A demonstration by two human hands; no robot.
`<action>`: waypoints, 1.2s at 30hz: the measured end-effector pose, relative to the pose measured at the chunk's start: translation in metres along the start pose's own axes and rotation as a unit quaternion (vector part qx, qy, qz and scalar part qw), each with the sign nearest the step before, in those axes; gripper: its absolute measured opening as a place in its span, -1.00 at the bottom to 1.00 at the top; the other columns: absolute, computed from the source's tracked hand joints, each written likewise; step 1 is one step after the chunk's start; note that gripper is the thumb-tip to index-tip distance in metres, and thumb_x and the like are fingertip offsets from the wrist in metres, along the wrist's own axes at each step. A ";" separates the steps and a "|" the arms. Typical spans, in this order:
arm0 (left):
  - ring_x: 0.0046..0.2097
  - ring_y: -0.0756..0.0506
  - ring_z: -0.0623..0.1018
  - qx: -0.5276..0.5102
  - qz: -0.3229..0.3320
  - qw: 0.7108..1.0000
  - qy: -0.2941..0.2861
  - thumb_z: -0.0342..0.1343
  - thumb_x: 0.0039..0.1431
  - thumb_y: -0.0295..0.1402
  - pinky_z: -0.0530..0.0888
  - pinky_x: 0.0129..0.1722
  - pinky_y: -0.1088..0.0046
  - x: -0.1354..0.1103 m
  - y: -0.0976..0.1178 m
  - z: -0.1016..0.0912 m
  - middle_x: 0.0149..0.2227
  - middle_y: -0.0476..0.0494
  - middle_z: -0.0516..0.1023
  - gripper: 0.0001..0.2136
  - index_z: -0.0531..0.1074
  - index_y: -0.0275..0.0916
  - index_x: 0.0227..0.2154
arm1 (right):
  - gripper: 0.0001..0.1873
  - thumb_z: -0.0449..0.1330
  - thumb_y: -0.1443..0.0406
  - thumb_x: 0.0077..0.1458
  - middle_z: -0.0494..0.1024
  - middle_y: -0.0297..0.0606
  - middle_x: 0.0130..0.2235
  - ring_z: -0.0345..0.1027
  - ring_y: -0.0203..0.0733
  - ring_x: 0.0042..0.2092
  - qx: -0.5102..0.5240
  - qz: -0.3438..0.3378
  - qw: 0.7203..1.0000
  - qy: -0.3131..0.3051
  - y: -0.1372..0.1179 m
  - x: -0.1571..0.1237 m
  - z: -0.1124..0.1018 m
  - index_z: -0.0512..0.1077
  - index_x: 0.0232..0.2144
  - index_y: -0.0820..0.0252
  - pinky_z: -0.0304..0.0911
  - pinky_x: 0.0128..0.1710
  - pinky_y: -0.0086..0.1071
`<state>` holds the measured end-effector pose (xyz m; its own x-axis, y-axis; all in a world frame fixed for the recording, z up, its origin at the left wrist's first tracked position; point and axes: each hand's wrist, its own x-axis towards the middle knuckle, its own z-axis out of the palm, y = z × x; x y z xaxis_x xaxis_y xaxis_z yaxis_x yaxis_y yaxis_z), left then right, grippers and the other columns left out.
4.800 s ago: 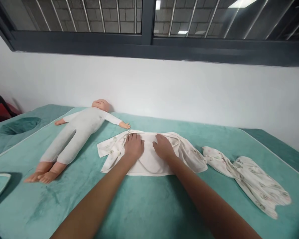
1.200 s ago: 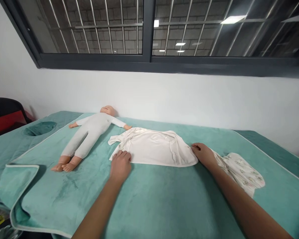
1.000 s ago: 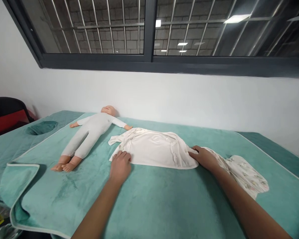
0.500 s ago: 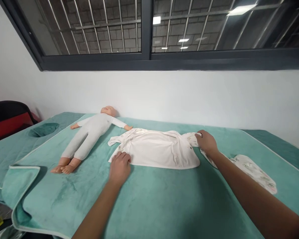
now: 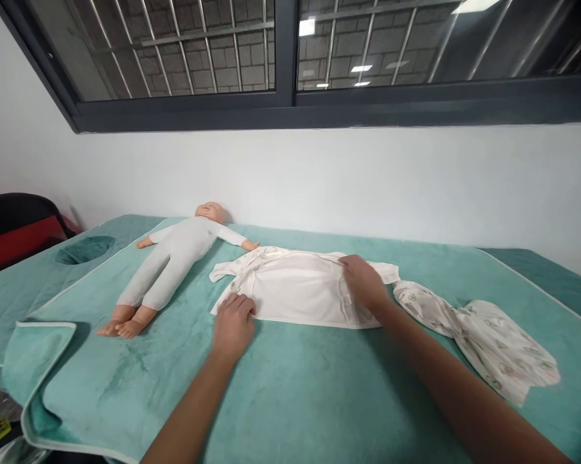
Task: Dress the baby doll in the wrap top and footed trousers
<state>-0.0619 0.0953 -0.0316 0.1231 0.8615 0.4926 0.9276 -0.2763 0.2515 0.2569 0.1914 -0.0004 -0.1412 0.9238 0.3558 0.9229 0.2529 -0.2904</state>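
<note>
A white baby shirt [image 5: 295,287] with small prints on its sleeves lies spread on the green cover, its front opened out. At its lower left corner, my left hand [image 5: 233,325] has its fingers curled down on the cloth. My right hand [image 5: 365,281] reaches over the shirt's right part, fingers closed on fabric near the upper edge; the fingertips are partly hidden. The right sleeve [image 5: 387,271] lies flat beyond that hand. Left of the shirt, a baby doll [image 5: 178,258] in a white suit lies on its back, one hand close to the left sleeve.
Printed baby trousers [image 5: 498,345] lie crumpled on the right, beside my right forearm. The green cover [image 5: 290,399] has a folded edge at the left and a round hollow [image 5: 84,250] farther back. Behind stand a white wall and a barred window. A red and black chair [image 5: 19,235] is at far left.
My right hand has let go of the right sleeve and moved left onto the shirt's upper right part. The sleeve now lies straighter. My left hand stays in place.
</note>
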 end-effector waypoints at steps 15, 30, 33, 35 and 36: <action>-0.29 -0.13 0.38 -0.018 -0.021 1.000 -0.006 -0.08 -0.03 -0.68 0.27 -0.30 0.34 0.002 0.000 -0.001 -0.47 -0.08 0.46 -0.76 0.36 -0.20 -0.55 | -0.40 -0.13 0.19 0.28 -0.06 0.04 0.36 -0.08 0.05 0.32 -0.078 0.046 0.993 -0.079 -0.038 0.040 0.060 0.01 0.30 0.32 0.01 0.22 -0.16; 0.03 -0.11 0.43 -0.058 -0.002 0.998 -0.017 -0.10 0.06 -0.64 0.33 0.08 0.32 0.047 0.017 0.014 -0.05 -0.13 0.52 -0.62 0.44 -0.23 -0.13 | -0.36 -0.07 0.14 0.25 0.01 -0.04 0.34 -0.13 0.02 0.34 -0.049 0.026 0.997 -0.057 -0.032 0.042 0.061 0.02 0.30 0.29 0.02 0.24 -0.12; 0.03 -0.12 0.46 -0.021 -0.035 0.995 -0.095 -0.09 0.14 -0.56 0.36 0.06 0.35 0.083 0.022 0.032 -0.02 -0.19 0.52 -0.67 0.44 -0.26 -0.08 | -0.39 -0.09 0.17 0.26 0.03 -0.02 0.33 -0.13 0.01 0.34 -0.052 0.011 0.997 -0.054 -0.030 0.043 0.061 0.05 0.28 0.31 -0.02 0.26 -0.15; 0.06 -0.15 0.45 -0.004 -0.041 0.994 -0.103 -0.09 0.19 -0.51 0.34 0.09 0.30 0.101 0.019 0.045 0.03 -0.25 0.49 -0.69 0.43 -0.28 -0.06 | -0.43 -0.11 0.21 0.27 0.06 0.00 0.32 -0.12 -0.01 0.34 -0.052 -0.001 0.998 -0.047 -0.027 0.044 0.062 0.08 0.27 0.34 -0.05 0.27 -0.18; 0.11 -0.18 0.41 0.002 -0.042 0.994 -0.098 -0.10 0.21 -0.49 0.31 0.12 0.25 0.107 0.016 0.051 0.09 -0.28 0.44 -0.69 0.41 -0.29 -0.03 | -0.44 -0.11 0.21 0.27 0.07 0.00 0.32 -0.12 -0.02 0.34 -0.047 -0.006 0.998 -0.044 -0.025 0.045 0.062 0.10 0.26 0.34 -0.06 0.27 -0.19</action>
<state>-0.0158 0.2047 -0.0174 0.1111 0.9479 0.2987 0.9389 -0.1987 0.2811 0.2051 0.2442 -0.0323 -0.1794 0.9436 0.2783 0.9501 0.2395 -0.1997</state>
